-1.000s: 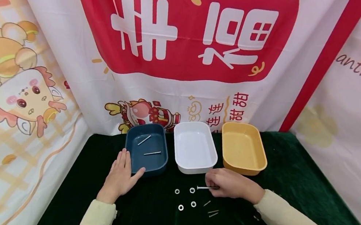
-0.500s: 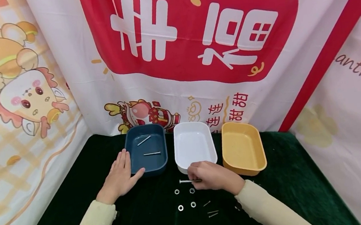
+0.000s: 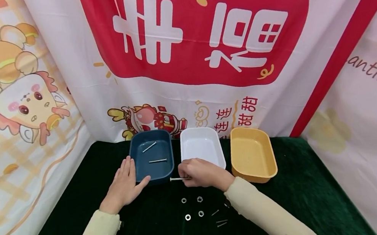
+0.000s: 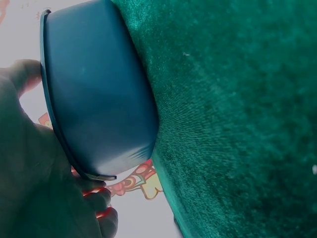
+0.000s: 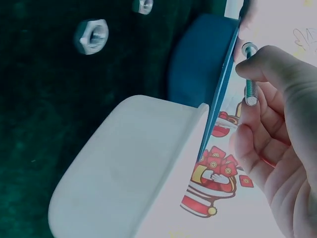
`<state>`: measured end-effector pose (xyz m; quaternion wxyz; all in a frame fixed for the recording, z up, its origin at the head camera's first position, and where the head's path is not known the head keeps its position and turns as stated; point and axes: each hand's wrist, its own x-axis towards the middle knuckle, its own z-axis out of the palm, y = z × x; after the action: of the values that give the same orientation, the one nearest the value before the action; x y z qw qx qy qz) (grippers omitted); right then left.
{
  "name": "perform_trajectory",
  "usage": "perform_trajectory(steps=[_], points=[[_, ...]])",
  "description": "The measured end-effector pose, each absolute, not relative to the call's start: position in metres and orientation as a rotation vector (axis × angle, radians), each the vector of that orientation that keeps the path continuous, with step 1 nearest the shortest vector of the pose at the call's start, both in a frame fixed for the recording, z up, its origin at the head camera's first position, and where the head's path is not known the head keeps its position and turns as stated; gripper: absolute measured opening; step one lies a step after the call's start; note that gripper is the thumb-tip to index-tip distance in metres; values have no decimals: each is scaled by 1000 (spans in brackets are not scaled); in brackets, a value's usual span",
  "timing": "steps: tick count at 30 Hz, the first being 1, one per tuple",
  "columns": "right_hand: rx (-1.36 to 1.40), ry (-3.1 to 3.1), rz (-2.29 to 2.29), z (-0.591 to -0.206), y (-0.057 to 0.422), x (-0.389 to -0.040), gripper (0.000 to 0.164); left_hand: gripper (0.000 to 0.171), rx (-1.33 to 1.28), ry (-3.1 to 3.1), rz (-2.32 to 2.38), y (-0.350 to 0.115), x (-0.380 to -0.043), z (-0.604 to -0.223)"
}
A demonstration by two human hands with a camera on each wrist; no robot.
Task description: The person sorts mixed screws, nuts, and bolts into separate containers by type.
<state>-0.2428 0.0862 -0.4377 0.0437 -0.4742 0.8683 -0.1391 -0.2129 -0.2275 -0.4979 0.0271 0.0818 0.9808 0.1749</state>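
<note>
Silver bolt (image 3: 175,179), pinched by the right hand (image 3: 204,172), is near the near-right corner of the blue tray (image 3: 159,170); left hand (image 3: 121,187), straight-fingered, touches that tray. Apparent transfer step; next likely requires leftward carry, release.

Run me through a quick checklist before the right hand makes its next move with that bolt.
1. Grip on the held bolt: ok, pinched between thumb and fingers of the right hand.
2. Held bolt over the inside of the blue tray: not ok, in the head view its head is only around the near right corner.
3. Left hand on the blue tray: ok, touching its rim.
4. Room inside the blue tray: ok, two bolts lie apart, with bare floor around them.
5. Contents of the white tray: cannot tell fully, the right hand hides its near end.
</note>
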Motion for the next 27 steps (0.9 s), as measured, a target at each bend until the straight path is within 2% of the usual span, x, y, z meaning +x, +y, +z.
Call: perform_trajectory(steps=[17, 27], points=[[-1371, 2713, -299, -417, 30, -280, 3, 107, 264, 3027, 564, -231, -213, -496], [-1308, 2647, -267, -443, 0, -300, 5, 108, 279, 3041, 580, -229, -212, -497]])
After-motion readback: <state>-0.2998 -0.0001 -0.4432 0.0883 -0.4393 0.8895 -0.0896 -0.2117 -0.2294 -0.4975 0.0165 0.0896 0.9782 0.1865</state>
